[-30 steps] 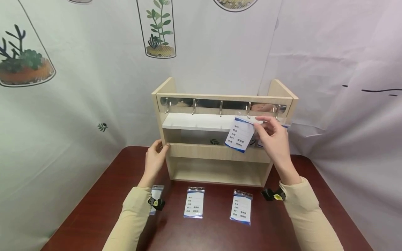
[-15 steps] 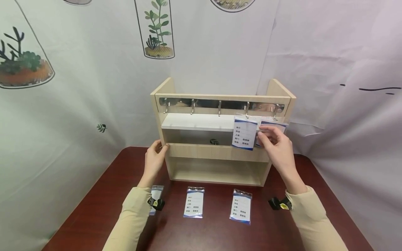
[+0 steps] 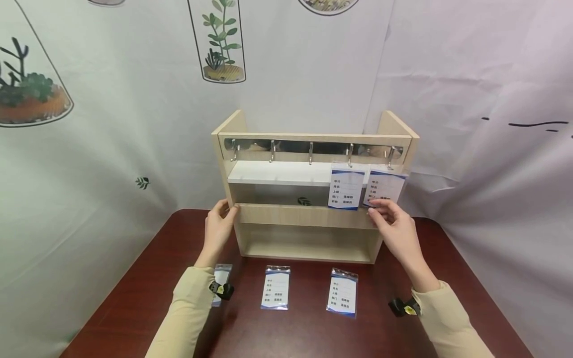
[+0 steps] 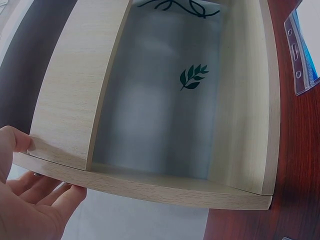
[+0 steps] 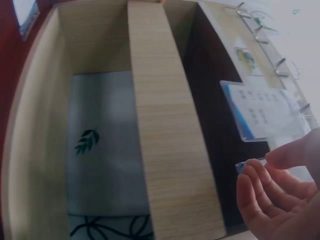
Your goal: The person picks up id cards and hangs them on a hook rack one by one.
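A light wooden shelf rack [image 3: 304, 216] stands on the table with a metal hook strip [image 3: 291, 146] along its top. My left hand [image 3: 219, 223] grips the rack's left side panel, thumb in front and fingers behind, as the left wrist view shows. Two plastic-sleeved name badges hang from the two rightmost hooks: one badge [image 3: 346, 189] is in full view, and the far-right badge [image 3: 386, 185] is partly covered by fingers. My right hand [image 3: 396, 228] holds nothing; its loosely bent fingers are just below the badges, overlapping the far-right badge's lower edge.
Flat on the dark red table [image 3: 295, 338], in front of the rack, lie a middle badge [image 3: 275, 288], a right badge [image 3: 342, 293] and a left badge [image 3: 222, 283] partly hidden by the left wrist. A printed white cloth [image 3: 313, 74] hangs behind.
The tilted badge, earlier beside the right fingers at the second hook from the right, now hangs straight there. My right hand has let go and moved down; the left hand stays put.
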Demonstrator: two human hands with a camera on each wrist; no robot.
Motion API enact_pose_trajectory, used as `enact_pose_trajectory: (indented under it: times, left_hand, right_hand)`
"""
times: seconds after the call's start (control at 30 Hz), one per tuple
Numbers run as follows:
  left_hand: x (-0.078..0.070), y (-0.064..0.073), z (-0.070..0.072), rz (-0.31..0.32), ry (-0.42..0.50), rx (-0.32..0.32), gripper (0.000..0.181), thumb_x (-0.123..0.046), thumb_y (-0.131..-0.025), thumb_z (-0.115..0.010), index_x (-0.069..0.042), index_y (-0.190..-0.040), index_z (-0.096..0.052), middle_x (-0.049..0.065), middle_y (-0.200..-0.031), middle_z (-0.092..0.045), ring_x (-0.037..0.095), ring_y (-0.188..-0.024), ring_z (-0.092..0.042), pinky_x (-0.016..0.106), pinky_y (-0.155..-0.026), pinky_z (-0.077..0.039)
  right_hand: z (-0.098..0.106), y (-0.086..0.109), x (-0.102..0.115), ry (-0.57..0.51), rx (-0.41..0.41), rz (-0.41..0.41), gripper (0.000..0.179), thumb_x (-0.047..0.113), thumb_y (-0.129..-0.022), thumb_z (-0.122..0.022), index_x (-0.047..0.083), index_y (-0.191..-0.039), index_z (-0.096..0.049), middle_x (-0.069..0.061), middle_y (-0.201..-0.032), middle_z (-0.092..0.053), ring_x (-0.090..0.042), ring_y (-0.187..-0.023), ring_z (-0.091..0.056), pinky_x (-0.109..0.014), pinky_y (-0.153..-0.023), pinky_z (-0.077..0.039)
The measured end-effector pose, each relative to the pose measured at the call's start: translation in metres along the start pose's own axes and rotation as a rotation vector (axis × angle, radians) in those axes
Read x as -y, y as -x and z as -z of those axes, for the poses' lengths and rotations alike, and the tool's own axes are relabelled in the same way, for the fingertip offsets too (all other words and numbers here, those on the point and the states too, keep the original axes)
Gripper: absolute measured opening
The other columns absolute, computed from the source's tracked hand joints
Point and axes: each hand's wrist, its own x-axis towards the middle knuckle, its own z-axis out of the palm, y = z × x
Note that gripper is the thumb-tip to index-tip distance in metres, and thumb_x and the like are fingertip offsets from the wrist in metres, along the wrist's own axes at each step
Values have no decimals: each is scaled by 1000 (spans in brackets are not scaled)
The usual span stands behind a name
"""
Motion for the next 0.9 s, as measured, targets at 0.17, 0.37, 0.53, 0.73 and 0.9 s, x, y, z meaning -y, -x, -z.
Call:
enact_pose_trajectory:
  times: [0.17,0.37,0.53,0.73,0.9]
  left_hand:
    - [0,0,0,-5,-4,1,38,-22,-98,-64,0,-129,-63,21,-130,-64,35,-117,-64,51,-96,-52]
    - [0,1,0,-2,3,2,39,-22,-98,-65,0,-130,-63,21,-131,-64,35,-117,-64,50,-97,-52]
    - [-1,1,0,-5,5,-3,39,-22,-98,-65,1,-129,-63,22,-130,-64,35,-117,-64,50,-97,-52]
    - [0,2,0,-3,6,-3,40,-22,-98,-65,2,-130,-62,22,-131,-64,36,-118,-63,50,-98,-52]
    - [0,1,0,-1,12,-2,40,-22,-98,-65,1,-130,-63,21,-131,-64,35,-119,-63,49,-98,-52]
  right_hand:
    - [-2,7,-10,47,23,2,24,21,-101,-64,4,-117,-69,-14,-97,-73,0,-79,-64,-12,-69,-50]
    - [-7,16,-23,75,50,-6,22,20,-100,-65,3,-114,-71,-11,-95,-72,-2,-79,-63,-13,-68,-48]
    - [-11,24,-34,124,80,-42,21,19,-100,-65,5,-114,-71,-8,-95,-72,-4,-80,-62,-17,-68,-48]
    - [-16,35,-49,139,116,-85,20,21,-100,-65,8,-113,-72,-8,-96,-72,-8,-76,-61,-22,-63,-48]
    - [-20,43,-61,146,150,-130,20,20,-99,-65,7,-114,-72,-9,-96,-72,-11,-73,-59,-24,-60,-47]
